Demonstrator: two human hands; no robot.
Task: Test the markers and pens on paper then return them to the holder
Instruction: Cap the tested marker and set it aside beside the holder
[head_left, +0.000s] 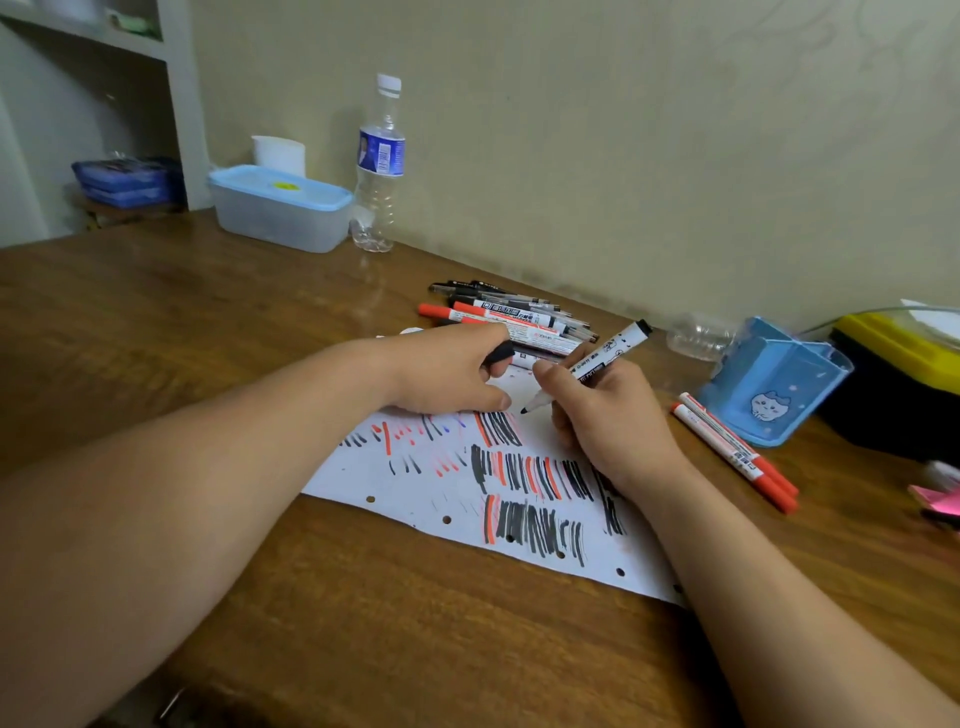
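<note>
Our right hand (613, 415) has its fingers (549, 375) clamped on the marker (597, 364), a round white barrel held tilted with the bare black tip just above the paper (415, 493). Our left hand (447, 371) rests on the sheet, its fingers pinching the black cap (500, 353). To test well, we should weigh down the thin punched sheet so it cannot slide on the glossy wooden surface (260, 338), then draw short, light strokes in the white gap under the tip. Beyond the left fingers lies the pile (509, 312) of slim, smooth pens. Right of the right fingers lie two red markers (732, 449), and past them the blue plastic holder (769, 384).
</note>
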